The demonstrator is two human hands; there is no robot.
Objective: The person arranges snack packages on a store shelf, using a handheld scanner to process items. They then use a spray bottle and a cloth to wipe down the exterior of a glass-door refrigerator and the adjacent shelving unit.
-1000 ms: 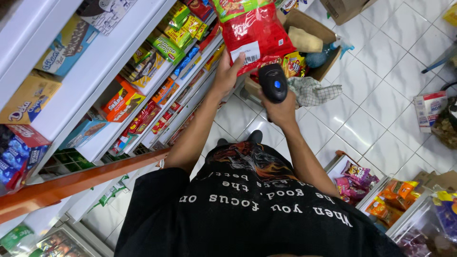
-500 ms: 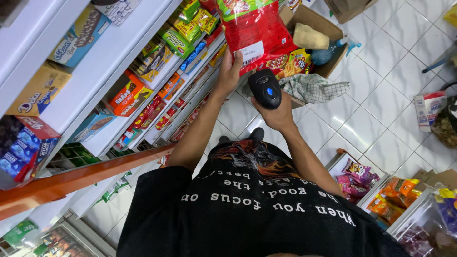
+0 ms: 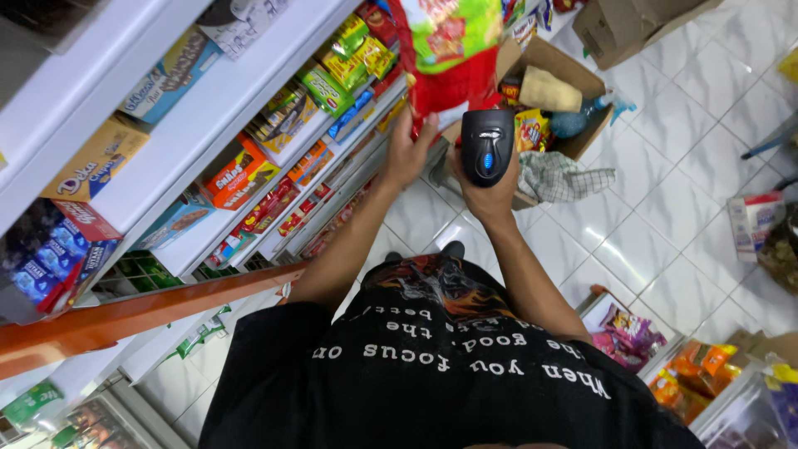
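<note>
beside the shelves [image 3: 208, 108], left hand [image 3: 409, 150] raised red bag [image 3: 449, 50] higher, right fingers [image 3: 486, 191] clasp scanner [image 3: 487, 146]

I am looking down into a small grocery shop aisle. White shelves [image 3: 208, 108] on my left carry rows of packaged snacks and boxed biscuits [image 3: 241, 170], tier under tier. The floor is white glossy tile [image 3: 665, 224], with an open cardboard carton [image 3: 573, 79] of stock standing on it and baskets of wrapped sweets [image 3: 628, 333] lower right. A black handheld barcode scanner [image 3: 487, 145] fits a shop too.
</note>
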